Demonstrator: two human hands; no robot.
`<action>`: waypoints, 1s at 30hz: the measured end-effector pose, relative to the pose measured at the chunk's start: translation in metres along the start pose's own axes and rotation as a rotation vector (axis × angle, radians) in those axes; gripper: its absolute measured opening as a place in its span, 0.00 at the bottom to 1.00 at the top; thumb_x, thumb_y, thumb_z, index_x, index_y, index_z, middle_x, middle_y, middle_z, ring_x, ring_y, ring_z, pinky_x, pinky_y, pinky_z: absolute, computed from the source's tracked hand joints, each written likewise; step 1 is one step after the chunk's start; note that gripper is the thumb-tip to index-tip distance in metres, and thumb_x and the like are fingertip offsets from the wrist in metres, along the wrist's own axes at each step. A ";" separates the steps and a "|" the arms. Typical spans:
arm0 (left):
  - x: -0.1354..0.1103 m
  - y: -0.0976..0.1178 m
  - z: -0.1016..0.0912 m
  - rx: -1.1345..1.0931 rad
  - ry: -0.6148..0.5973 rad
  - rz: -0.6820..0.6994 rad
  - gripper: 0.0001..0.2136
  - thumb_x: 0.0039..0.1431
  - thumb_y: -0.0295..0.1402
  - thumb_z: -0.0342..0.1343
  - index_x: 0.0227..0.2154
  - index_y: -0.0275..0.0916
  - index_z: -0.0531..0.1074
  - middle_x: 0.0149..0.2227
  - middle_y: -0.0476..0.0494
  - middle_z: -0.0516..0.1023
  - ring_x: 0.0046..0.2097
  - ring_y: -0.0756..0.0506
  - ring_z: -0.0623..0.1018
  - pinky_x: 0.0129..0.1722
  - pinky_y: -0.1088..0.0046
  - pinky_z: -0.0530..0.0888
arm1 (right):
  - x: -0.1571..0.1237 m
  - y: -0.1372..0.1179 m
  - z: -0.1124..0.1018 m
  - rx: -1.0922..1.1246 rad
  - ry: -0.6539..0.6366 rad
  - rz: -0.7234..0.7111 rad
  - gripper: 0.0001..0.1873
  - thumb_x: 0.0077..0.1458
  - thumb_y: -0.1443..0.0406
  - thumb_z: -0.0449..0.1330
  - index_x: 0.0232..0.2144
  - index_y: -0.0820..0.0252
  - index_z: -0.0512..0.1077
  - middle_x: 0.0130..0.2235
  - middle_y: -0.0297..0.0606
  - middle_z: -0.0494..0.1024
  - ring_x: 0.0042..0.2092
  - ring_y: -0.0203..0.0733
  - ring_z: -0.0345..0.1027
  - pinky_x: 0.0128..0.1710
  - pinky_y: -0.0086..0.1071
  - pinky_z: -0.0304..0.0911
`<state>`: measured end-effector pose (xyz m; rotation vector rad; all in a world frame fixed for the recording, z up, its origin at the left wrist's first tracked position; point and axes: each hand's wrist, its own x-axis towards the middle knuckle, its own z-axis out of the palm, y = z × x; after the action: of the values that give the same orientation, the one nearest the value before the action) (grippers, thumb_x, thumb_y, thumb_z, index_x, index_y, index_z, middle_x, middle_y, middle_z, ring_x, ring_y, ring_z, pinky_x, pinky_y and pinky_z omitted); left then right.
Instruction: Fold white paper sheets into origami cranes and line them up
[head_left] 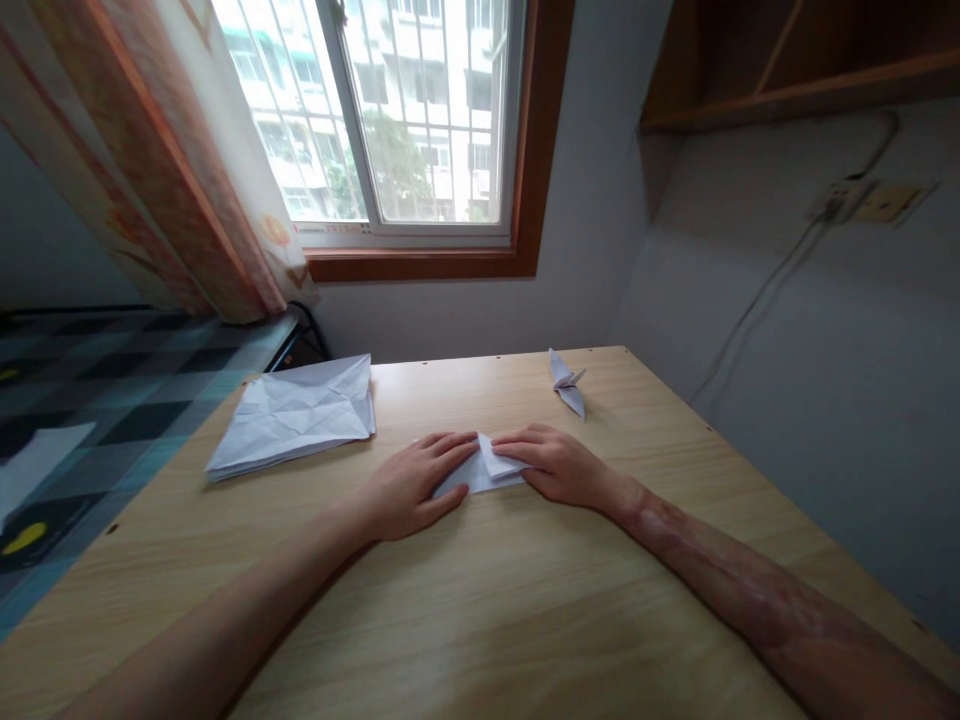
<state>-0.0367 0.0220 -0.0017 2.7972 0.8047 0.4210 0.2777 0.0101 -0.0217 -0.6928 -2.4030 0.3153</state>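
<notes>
Pressing folded paper (480, 478) on wood

Tabletop (480, 620): smooth, pale grain. Paper stack (300, 408): white, creased, four-cornered. Paper crane (566, 385): white, sharp-pointed. The folded paper sits mid-tabletop: white, flat, flap (501, 463) doubled over. Left hand (420, 483) grip: fingers spread flat on it. Right hand (555, 465) grip: fingers on flap; can't tell if pinching.

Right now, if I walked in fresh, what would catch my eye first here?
Probably the left hand and right hand, resting on a small piece of folded white paper in the middle of the wooden table. Beyond them, toward the far edge on the right, sits a folded paper bird, while creased white sheets lie stacked on the left. Behind the table, the bright window also stands out.
</notes>
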 end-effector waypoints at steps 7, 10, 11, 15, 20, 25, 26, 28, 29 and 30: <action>-0.001 -0.003 0.003 -0.020 0.027 -0.001 0.30 0.77 0.38 0.54 0.78 0.48 0.59 0.76 0.38 0.68 0.74 0.33 0.70 0.73 0.48 0.72 | -0.001 -0.009 -0.003 0.016 -0.163 -0.002 0.28 0.77 0.61 0.58 0.74 0.53 0.68 0.74 0.45 0.71 0.75 0.50 0.65 0.77 0.50 0.59; -0.002 -0.005 0.004 -0.007 0.034 0.001 0.30 0.77 0.38 0.54 0.78 0.51 0.59 0.76 0.41 0.68 0.74 0.33 0.70 0.73 0.48 0.71 | -0.002 -0.018 -0.003 0.051 -0.232 0.058 0.35 0.76 0.56 0.60 0.79 0.50 0.58 0.78 0.44 0.61 0.79 0.51 0.56 0.80 0.50 0.51; -0.002 -0.005 0.004 0.001 0.034 -0.005 0.30 0.77 0.39 0.54 0.78 0.51 0.60 0.76 0.41 0.68 0.74 0.33 0.70 0.73 0.48 0.70 | -0.002 -0.022 -0.001 0.048 -0.253 0.091 0.38 0.76 0.54 0.61 0.80 0.49 0.55 0.80 0.44 0.58 0.80 0.51 0.52 0.81 0.51 0.48; -0.002 -0.005 0.004 0.016 0.022 -0.032 0.30 0.78 0.41 0.53 0.78 0.49 0.60 0.77 0.40 0.67 0.74 0.33 0.69 0.74 0.49 0.69 | 0.000 -0.038 0.012 -0.027 -0.256 0.200 0.50 0.72 0.43 0.61 0.82 0.58 0.48 0.81 0.53 0.50 0.82 0.56 0.44 0.82 0.51 0.42; -0.002 -0.004 0.004 0.039 0.017 -0.055 0.29 0.78 0.43 0.52 0.78 0.48 0.61 0.77 0.41 0.67 0.75 0.33 0.69 0.74 0.50 0.68 | 0.002 -0.044 0.017 -0.050 -0.253 0.231 0.53 0.71 0.39 0.60 0.81 0.62 0.50 0.81 0.55 0.51 0.82 0.59 0.46 0.81 0.52 0.46; -0.004 -0.007 0.006 0.066 0.019 -0.065 0.29 0.79 0.45 0.51 0.78 0.48 0.61 0.77 0.41 0.67 0.74 0.33 0.70 0.74 0.50 0.69 | -0.006 -0.043 0.007 -0.062 -0.229 0.250 0.53 0.66 0.40 0.66 0.80 0.62 0.57 0.78 0.55 0.59 0.78 0.61 0.57 0.78 0.49 0.56; -0.004 -0.007 0.006 0.068 0.018 -0.065 0.29 0.79 0.46 0.51 0.78 0.48 0.61 0.77 0.41 0.67 0.74 0.33 0.70 0.74 0.50 0.69 | -0.007 -0.044 0.004 -0.067 -0.231 0.251 0.53 0.65 0.40 0.67 0.79 0.62 0.59 0.78 0.54 0.61 0.77 0.62 0.59 0.76 0.49 0.58; -0.004 -0.008 0.006 0.068 0.019 -0.063 0.29 0.79 0.46 0.51 0.78 0.49 0.61 0.77 0.42 0.67 0.74 0.33 0.70 0.74 0.50 0.68 | -0.009 -0.046 -0.002 -0.086 -0.233 0.244 0.51 0.64 0.42 0.69 0.78 0.60 0.62 0.76 0.53 0.65 0.75 0.62 0.65 0.73 0.49 0.62; -0.004 -0.008 0.006 0.067 0.019 -0.063 0.29 0.79 0.46 0.51 0.78 0.49 0.61 0.77 0.42 0.67 0.74 0.33 0.70 0.74 0.49 0.68 | -0.009 -0.048 -0.006 -0.102 -0.235 0.238 0.49 0.64 0.43 0.69 0.77 0.60 0.64 0.75 0.53 0.68 0.73 0.62 0.67 0.72 0.48 0.64; -0.004 -0.007 0.005 0.068 0.016 -0.064 0.29 0.79 0.46 0.51 0.78 0.49 0.61 0.77 0.42 0.67 0.74 0.32 0.70 0.74 0.49 0.68 | -0.008 -0.051 -0.010 -0.123 -0.244 0.236 0.47 0.64 0.44 0.70 0.75 0.60 0.66 0.73 0.53 0.70 0.71 0.63 0.69 0.70 0.48 0.65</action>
<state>-0.0418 0.0254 -0.0092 2.8239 0.9265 0.4127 0.2687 -0.0362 0.0010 -1.0513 -2.5900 0.3687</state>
